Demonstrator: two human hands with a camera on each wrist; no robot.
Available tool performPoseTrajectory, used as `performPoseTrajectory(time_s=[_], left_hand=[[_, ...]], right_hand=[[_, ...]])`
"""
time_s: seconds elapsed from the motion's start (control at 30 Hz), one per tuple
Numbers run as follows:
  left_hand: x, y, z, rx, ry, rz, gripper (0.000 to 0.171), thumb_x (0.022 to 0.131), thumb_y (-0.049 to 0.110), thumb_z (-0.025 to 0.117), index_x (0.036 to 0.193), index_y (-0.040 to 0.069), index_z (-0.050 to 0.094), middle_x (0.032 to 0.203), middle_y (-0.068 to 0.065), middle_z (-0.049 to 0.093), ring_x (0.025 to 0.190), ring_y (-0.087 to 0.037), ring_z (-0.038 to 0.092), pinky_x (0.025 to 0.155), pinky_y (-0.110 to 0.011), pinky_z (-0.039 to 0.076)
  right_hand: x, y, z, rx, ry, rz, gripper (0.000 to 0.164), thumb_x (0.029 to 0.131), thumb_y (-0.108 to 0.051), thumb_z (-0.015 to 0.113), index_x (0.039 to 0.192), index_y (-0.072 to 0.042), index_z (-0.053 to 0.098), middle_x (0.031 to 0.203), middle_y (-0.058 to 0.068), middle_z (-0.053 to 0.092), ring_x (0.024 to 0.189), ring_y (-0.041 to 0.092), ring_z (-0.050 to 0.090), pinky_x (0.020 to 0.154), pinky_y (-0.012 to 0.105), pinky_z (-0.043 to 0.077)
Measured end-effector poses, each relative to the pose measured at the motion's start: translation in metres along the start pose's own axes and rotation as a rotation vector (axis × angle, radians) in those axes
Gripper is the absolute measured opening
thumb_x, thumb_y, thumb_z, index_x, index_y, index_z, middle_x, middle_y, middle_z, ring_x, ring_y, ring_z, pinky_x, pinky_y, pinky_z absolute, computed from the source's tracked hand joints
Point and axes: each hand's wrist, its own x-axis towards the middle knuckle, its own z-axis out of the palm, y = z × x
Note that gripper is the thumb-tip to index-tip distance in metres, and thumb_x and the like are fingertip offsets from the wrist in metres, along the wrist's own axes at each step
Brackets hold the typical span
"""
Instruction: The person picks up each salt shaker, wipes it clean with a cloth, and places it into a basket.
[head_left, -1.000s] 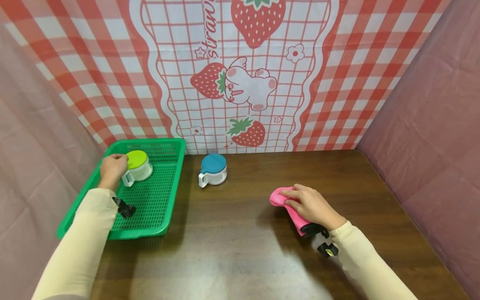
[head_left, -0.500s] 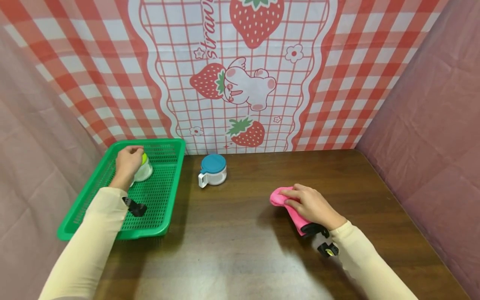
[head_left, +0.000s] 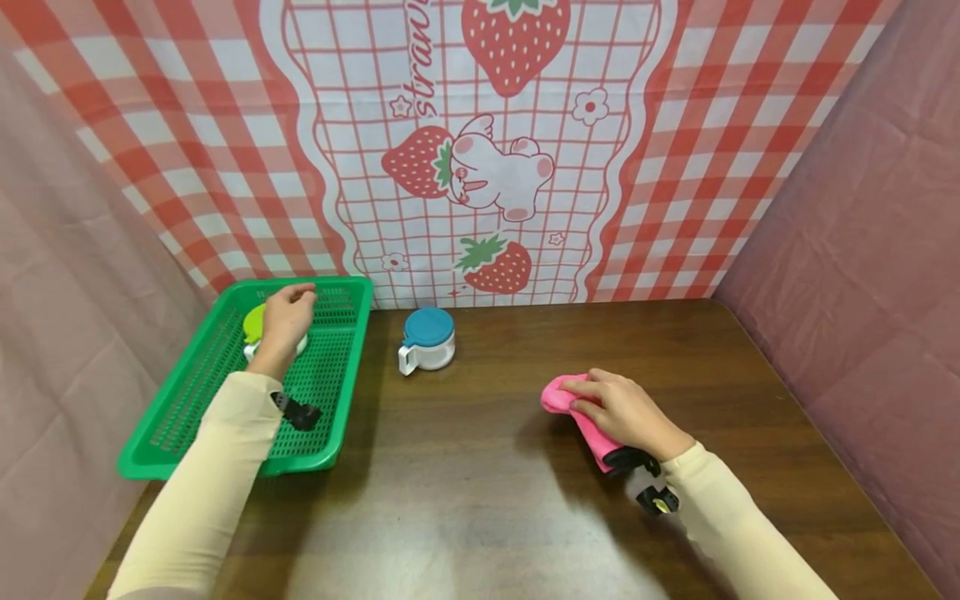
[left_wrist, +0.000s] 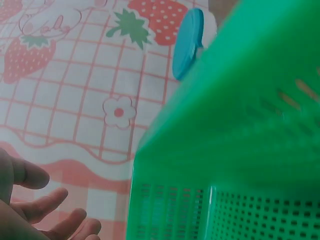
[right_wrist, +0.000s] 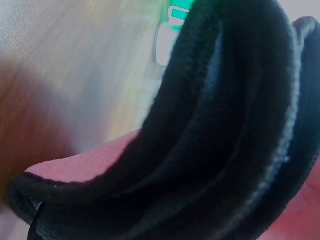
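Observation:
My left hand (head_left: 287,327) hovers over the green basket (head_left: 358,350) with its fingers loose and nothing in them. In the left wrist view its fingers (left_wrist: 40,207) are spread apart beside the basket wall. Behind that hand, inside the basket, a clear jar with a lime-green lid (head_left: 255,323) and a white handle is partly hidden. Over the table's right half, my right hand (head_left: 626,412) grips a folded pink cloth (head_left: 592,433) with black edging. Black, fuzzy folds of it (right_wrist: 215,125) fill most of the right wrist view.
A clear jar with a blue lid (head_left: 429,329) and a white handle stands on the wooden table (head_left: 450,467), right of the basket. A checked strawberry curtain (head_left: 675,167) rises along the back edge. Pink cloth walls (head_left: 877,217) close both sides.
My left hand has come away from the lime-lidded jar and moved right across the basket, its fingers loosening. The jar stays in the basket. My right hand and the pink cloth have not moved.

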Motion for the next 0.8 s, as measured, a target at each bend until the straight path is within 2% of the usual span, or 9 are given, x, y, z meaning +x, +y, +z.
performPoseTrajectory(time_s=[0.1, 0.4, 0.57, 0.7, 0.8], left_hand=[[-0.001, 0.005, 0.007, -0.016, 0.002, 0.003, 0.045, 0.101, 0.022, 0.036, 0.142, 0.008, 0.047, 0.142, -0.016, 0.051, 0.126, -0.029, 0.047, 0.095, -0.037, 0.041], [-0.011, 0.018, 0.026, -0.121, 0.002, 0.005, 0.043, 0.1, 0.02, 0.039, 0.14, 0.006, 0.049, 0.14, -0.017, 0.052, 0.129, -0.029, 0.047, 0.104, -0.04, 0.04], [-0.014, 0.023, 0.037, -0.17, -0.016, 0.002, 0.043, 0.1, 0.02, 0.04, 0.139, 0.006, 0.05, 0.141, -0.015, 0.051, 0.129, -0.029, 0.046, 0.101, -0.039, 0.039], [-0.016, 0.025, 0.044, -0.19, -0.061, -0.009, 0.043, 0.101, 0.021, 0.039, 0.141, 0.009, 0.047, 0.146, -0.013, 0.047, 0.129, -0.029, 0.044, 0.099, -0.039, 0.038], [-0.018, 0.026, 0.05, -0.215, -0.076, -0.015, 0.042, 0.101, 0.021, 0.04, 0.141, 0.009, 0.048, 0.146, -0.012, 0.046, 0.131, -0.029, 0.043, 0.104, -0.041, 0.038]], right_hand=[[0.0, 0.0, 0.0, -0.002, -0.002, 0.002, 0.031, 0.085, -0.017, 0.072, 0.115, -0.011, 0.072, 0.085, 0.0, 0.06, 0.069, 0.009, 0.049, 0.065, 0.028, 0.042], [-0.002, 0.001, 0.0, -0.002, -0.009, 0.002, 0.03, 0.086, -0.015, 0.071, 0.115, -0.011, 0.072, 0.085, 0.0, 0.059, 0.069, 0.009, 0.049, 0.065, 0.028, 0.042], [-0.002, 0.0, -0.001, -0.003, -0.016, 0.004, 0.03, 0.086, -0.017, 0.071, 0.115, -0.011, 0.072, 0.086, 0.001, 0.06, 0.07, 0.01, 0.049, 0.065, 0.028, 0.042], [-0.003, 0.001, -0.002, -0.004, -0.012, 0.004, 0.031, 0.085, -0.017, 0.072, 0.116, -0.01, 0.072, 0.086, 0.001, 0.06, 0.069, 0.01, 0.048, 0.065, 0.028, 0.041], [-0.004, 0.001, -0.002, -0.004, -0.011, 0.005, 0.031, 0.085, -0.017, 0.072, 0.116, -0.01, 0.071, 0.085, 0.001, 0.059, 0.068, 0.009, 0.046, 0.064, 0.027, 0.04]])
